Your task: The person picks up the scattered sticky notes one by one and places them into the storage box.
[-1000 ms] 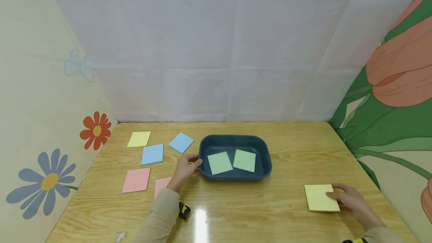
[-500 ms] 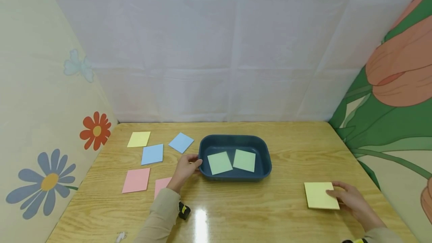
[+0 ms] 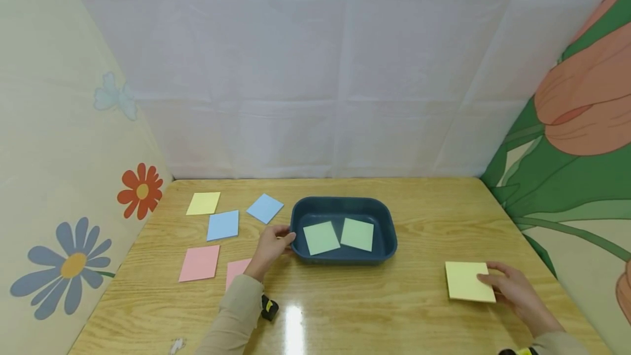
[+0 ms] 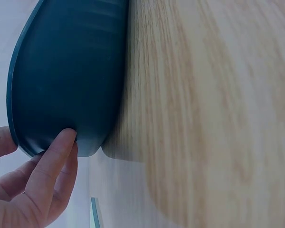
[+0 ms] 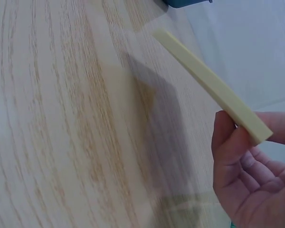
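Observation:
A dark blue plastic basin [image 3: 344, 262] stands on the table, with two pale green sticky note pads [image 3: 321, 238] lying flat inside it. My left hand [image 3: 269, 251] grips the basin's left end. In the left wrist view its thumb is at the rim and its fingers [image 4: 57, 156] lie on the outer wall. Over at the right, my right hand [image 3: 515, 293] pinches a yellow sticky note pad [image 3: 468, 282] by its right edge, thumb on top. The right wrist view shows this pad [image 5: 213, 85] edge-on, raised above the tabletop with its shadow below.
Left of the basin lie two blue pads [image 3: 223, 225], a second yellow pad [image 3: 203, 203] and two pink pads [image 3: 199, 263]; my left forearm partly covers one pink pad. A small white object [image 3: 176, 345] lies near the front edge of the wooden table [image 3: 345, 311].
My right hand has shifted slightly, carrying the yellow pad a little farther from me or higher. My left hand and the basin have not moved.

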The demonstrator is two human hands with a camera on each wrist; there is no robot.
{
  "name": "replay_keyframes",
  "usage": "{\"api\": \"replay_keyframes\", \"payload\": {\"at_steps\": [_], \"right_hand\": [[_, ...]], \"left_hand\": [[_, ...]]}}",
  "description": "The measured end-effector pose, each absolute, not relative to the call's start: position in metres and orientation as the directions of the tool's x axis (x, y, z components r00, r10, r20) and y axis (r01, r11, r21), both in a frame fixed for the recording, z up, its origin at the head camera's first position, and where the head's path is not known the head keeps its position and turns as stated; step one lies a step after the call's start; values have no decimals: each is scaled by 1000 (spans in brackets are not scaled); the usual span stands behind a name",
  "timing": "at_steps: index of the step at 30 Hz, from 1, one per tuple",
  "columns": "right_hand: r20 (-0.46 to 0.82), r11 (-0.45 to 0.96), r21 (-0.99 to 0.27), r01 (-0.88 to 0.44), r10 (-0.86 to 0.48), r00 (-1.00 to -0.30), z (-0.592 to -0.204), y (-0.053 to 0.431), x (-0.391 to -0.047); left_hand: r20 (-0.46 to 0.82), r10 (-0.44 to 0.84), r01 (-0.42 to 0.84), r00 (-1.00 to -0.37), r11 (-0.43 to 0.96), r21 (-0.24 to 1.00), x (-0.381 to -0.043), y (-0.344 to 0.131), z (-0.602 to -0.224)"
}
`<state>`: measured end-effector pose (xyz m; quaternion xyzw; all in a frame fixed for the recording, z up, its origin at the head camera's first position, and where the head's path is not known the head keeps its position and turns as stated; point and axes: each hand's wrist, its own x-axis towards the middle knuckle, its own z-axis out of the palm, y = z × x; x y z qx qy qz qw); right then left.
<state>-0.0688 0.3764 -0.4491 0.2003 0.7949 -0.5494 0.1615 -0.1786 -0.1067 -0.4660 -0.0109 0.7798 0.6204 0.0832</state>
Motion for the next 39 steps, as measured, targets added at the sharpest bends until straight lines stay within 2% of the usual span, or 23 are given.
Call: {"api": "replay_keyframes", "payload": {"at_steps": [20,30,39], "right_hand": [[-438,401,-795,454,137,-888,-443,374,-72],[-415,307,-840,448,169,-894,-443,370,-77],[-414,293,-845,447,171,-894,-439,367,-79]], "left_hand": [[-145,101,-119,-984,229,966,-178,-107,-467],[-151,93,-127,-984,223,967,-178,-107,-466],[-143,96,-118,-985,225,967,-178,-107,-466]]}}
